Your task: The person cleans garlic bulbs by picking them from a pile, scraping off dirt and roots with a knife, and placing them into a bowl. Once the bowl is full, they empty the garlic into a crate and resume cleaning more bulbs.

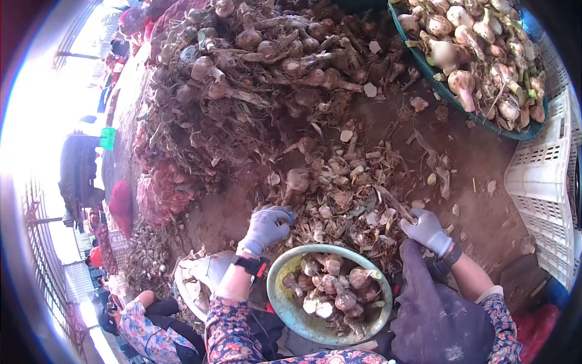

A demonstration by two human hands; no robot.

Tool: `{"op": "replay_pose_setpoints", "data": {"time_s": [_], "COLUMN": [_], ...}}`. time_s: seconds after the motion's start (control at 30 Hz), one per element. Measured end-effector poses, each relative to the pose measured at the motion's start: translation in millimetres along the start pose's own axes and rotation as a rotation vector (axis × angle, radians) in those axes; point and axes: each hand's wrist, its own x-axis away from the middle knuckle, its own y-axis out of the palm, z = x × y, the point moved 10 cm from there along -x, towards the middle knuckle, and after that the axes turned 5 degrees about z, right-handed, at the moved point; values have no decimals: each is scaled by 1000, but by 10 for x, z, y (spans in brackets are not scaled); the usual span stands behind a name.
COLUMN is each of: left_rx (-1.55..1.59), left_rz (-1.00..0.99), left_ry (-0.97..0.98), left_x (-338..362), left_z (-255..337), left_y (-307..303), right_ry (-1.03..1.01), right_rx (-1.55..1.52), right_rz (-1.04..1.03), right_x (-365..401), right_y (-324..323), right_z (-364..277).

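My left hand (pixel 267 227), in a pale grey glove, is low over the ground with its fingers curled. Whatever lies inside them is hidden. Just beyond it is a garlic bulb (pixel 297 180) with its stem pointing back toward the hand. My right hand (pixel 427 233), gloved alike, is closed at the near end of a long brown dry stalk (pixel 393 202). Between the hands spreads a heap of garlic trimmings (pixel 342 197), cut stems and roots. Nearest my body, a pale green basin (pixel 280 310) holds several trimmed garlic bulbs (pixel 345 299).
A large pile of untrimmed garlic (pixel 260 79) rises ahead. At the upper right, a green tub (pixel 431 71) is full of bulbs, beside a white plastic crate (pixel 541 182). Another person (pixel 159 327) in a floral sleeve sits at the lower left, near red mesh sacks (pixel 167 191).
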Motion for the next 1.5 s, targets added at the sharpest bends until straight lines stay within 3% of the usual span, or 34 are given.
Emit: {"op": "replay_pose_setpoints", "data": {"time_s": [0.1,0.13,0.23,0.33,0.43,0.47,0.53,0.6,0.7,0.77,0.83,0.93,1.03,1.07,1.17,1.2,1.23,1.3,1.37,1.4,1.43,1.5], "left_rx": [181,25,-124,-286,127,469,729,1089,1364,1367,1177,1207,1326,1178,1034,1170,1026,1048,635,802,971,1217], "left_rz": [324,411,388,126,112,226,266,271,292,261,378,486,407,458,479,400,423,244,440,525,608,773], "left_ry": [-559,-607,-332,-419,-418,-434,-376,-319,-204,-310,-153,-206,-344,-296,-397,-405,-170,-147,-10,-157,-316,-353], "left_x": [71,-31,-725,-1031,-977,-843,-597,-421,-253,-129,-112,-41,33,35,80,135,241,435,327,320,352,447], "left_z": [-428,-386,19,198,-121,-197,157,636,1059,1236,1332,1322,1353,1419,1308,1418,1820,1932,1790,1639,1482,1363], "left_y": [-367,-486,-345,-82,13,64,-137,-300,-323,-299,-469,-384,-193,-286,-157,-216,-610,-708,-904,-898,-854,-938], "right_ry": [8,19,13,24,-96,-82,-52,-217,-501,-642,-639,-607,-637,-659,-623,-397,-162,19,-125,-207,-169,-122], "right_rx": [-26,-35,-23,-28,-6,-35,-100,-139,-84,44,115,85,65,66,83,158,221,251,145,109,93,-79], "right_rz": [-5,-8,-6,-19,30,15,-25,9,66,46,2,-7,17,38,30,89,145,321,338,386,286,196], "right_x": [10,2,-18,-14,-57,-65,-61,-27,134,237,259,237,179,178,101,-260,-563,-607,-366,-314,-279,-107], "right_y": [61,118,119,77,-59,-81,-150,-271,-403,-342,-284,-237,-166,-171,-135,-131,-202,-825,-829,-958,-836,-598], "right_z": [-147,-156,-294,-325,-446,-462,-709,-1210,-1869,-2085,-2091,-1961,-1826,-1796,-1660,-1212,-688,-327,-563,-695,-731,-753]}}
